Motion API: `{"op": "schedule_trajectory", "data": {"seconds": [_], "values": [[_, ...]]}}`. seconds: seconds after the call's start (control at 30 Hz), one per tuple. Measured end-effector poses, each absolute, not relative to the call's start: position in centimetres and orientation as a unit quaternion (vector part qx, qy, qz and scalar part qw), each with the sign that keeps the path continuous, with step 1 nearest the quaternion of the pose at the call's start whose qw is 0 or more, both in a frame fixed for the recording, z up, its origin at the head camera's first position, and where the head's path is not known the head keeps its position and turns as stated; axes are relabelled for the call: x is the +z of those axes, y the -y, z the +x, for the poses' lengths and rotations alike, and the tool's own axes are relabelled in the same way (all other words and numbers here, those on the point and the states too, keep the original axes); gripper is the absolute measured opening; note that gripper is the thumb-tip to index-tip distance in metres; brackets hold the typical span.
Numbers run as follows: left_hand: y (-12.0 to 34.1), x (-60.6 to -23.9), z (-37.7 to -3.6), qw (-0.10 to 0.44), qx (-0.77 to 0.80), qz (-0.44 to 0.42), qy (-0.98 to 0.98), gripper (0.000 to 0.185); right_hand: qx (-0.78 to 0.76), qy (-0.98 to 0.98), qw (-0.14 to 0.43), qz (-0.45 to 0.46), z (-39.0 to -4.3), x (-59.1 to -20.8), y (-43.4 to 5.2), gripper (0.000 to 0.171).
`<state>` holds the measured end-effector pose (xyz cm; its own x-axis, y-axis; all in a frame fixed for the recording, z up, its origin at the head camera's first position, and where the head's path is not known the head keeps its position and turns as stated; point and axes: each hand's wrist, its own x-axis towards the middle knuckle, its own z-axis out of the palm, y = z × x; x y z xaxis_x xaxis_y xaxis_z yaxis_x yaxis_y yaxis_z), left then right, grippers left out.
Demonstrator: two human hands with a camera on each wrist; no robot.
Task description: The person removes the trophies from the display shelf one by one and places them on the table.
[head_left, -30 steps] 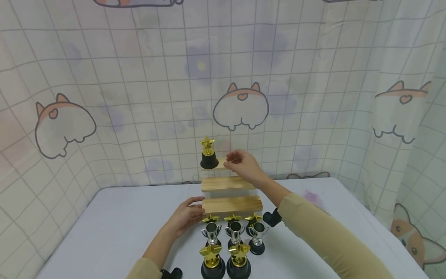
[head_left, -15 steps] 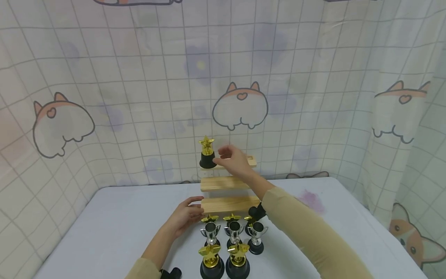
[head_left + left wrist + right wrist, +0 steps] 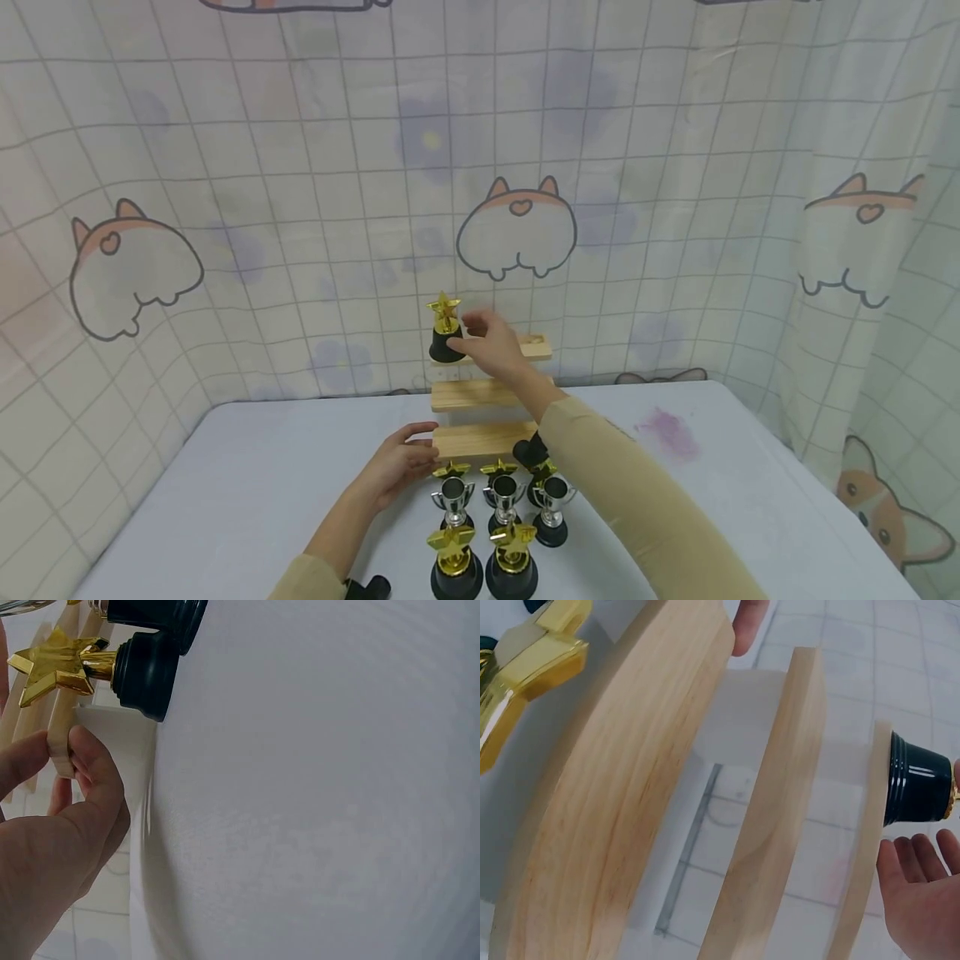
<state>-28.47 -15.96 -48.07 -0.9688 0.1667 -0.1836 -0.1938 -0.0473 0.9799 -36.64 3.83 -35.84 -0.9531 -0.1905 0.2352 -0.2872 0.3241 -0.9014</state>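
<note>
A gold star trophy (image 3: 446, 332) with a black base stands upright at the left end of the top plank (image 3: 536, 347) of a three-tier wooden stand. My right hand (image 3: 491, 346) is just right of it, thumb overlapping the black base (image 3: 922, 780) in the head view. In the right wrist view, its loosely bent fingers (image 3: 915, 859) lie beside that base. My left hand (image 3: 405, 462) pinches the left end of the lowest plank (image 3: 483, 440) between thumb and fingers; the left wrist view shows this plank end (image 3: 61, 750) in the grip.
Before the stand, trophies are grouped in rows: gold stars (image 3: 452, 471) at the back, silver cups (image 3: 505, 493) in the middle, larger gold stars (image 3: 454, 562) in front. The middle plank (image 3: 480, 395) sits between the other two. A patterned curtain (image 3: 322, 250) hangs behind the white table (image 3: 225, 500).
My right hand has moved left along the top plank up to the gold star trophy. The left hand stays on the lowest plank, and the trophies have not moved.
</note>
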Motion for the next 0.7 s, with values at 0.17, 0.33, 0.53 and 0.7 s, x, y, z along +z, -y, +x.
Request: {"op": "schedule_trajectory", "data": {"seconds": [0.17, 0.33, 0.53, 0.7], "values": [[15.9, -48.0, -28.5, 0.125, 0.726, -0.012, -0.676, 0.056, 0.562, 0.811, 0.055, 0.15, -36.8, -35.9, -3.1, 0.052], [15.9, -48.0, -28.5, 0.128, 0.726, -0.011, -0.676, 0.057, 0.567, 0.809, 0.059, 0.145, -37.1, -36.2, -2.4, 0.05], [15.8, -48.0, -28.5, 0.127, 0.724, -0.01, -0.678, 0.056, 0.571, 0.807, 0.064, 0.136, -37.2, -36.3, -1.9, 0.049], [15.9, -48.1, -28.5, 0.125, 0.726, -0.013, -0.677, 0.056, 0.565, 0.81, 0.072, 0.14, -37.3, -36.2, -1.7, 0.048]]}}
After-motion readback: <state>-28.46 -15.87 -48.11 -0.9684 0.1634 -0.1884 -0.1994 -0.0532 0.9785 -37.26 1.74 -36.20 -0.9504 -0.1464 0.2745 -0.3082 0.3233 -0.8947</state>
